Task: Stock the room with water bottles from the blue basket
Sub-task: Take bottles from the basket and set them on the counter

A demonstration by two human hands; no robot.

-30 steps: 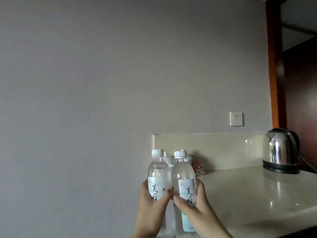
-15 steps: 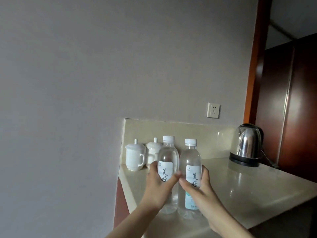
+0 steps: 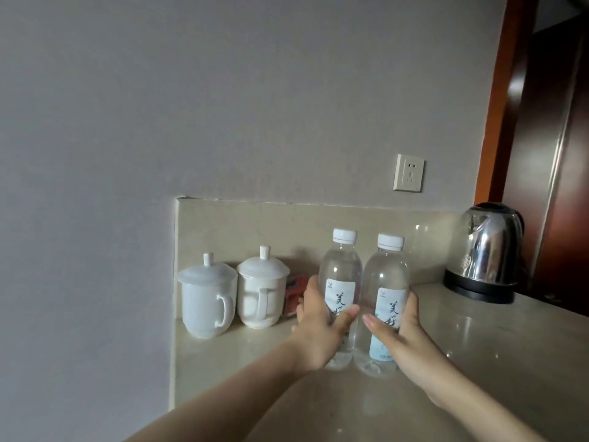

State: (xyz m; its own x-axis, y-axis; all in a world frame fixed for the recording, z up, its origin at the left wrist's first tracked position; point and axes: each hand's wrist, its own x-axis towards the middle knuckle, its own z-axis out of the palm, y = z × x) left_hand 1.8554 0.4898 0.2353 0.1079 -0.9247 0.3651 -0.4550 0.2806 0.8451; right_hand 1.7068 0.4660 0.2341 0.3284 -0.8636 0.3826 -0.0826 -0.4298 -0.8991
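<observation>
Two water bottles [image 3: 363, 301] stand upright and touching on the beige counter [image 3: 478, 346] (beside two lidded cups [image 3: 236, 295]), the left hand [image 3: 322, 327] gripping one bottle, the right hand [image 3: 398, 333] the other.

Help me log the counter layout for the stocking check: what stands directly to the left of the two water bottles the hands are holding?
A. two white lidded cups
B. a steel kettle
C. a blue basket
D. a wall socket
A: two white lidded cups stand on the counter left of the water bottles, which the left hand and right hand grip; the kettle is to the right.
</observation>
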